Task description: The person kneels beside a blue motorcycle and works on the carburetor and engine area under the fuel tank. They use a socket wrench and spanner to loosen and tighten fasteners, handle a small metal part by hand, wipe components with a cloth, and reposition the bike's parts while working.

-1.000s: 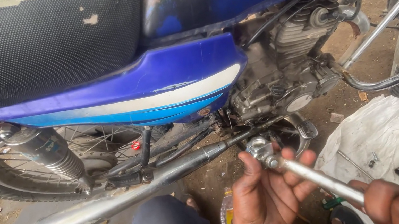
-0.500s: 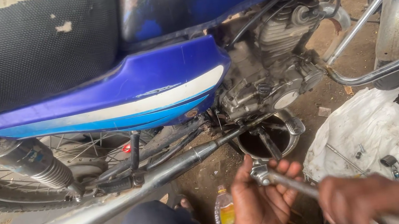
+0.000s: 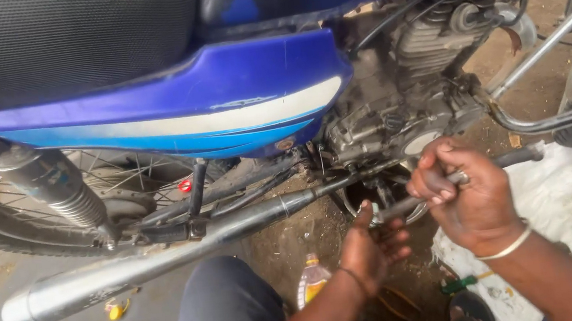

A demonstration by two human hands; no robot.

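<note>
- The blue motorcycle [image 3: 218, 103] fills my view; since 1 second ago my head has moved closer to its engine [image 3: 399, 115].
- My right hand [image 3: 465, 191], which gripped the far end of the ratchet wrench [image 3: 445, 181], has slid up and now clamps its handle just below the engine.
- My left hand [image 3: 373, 249], fingers apart, cups the wrench head under the engine.
- 1 small bottle [image 3: 312, 281], yellow liquid inside, stands on the ground below the exhaust pipe [image 3: 165, 256].
</note>
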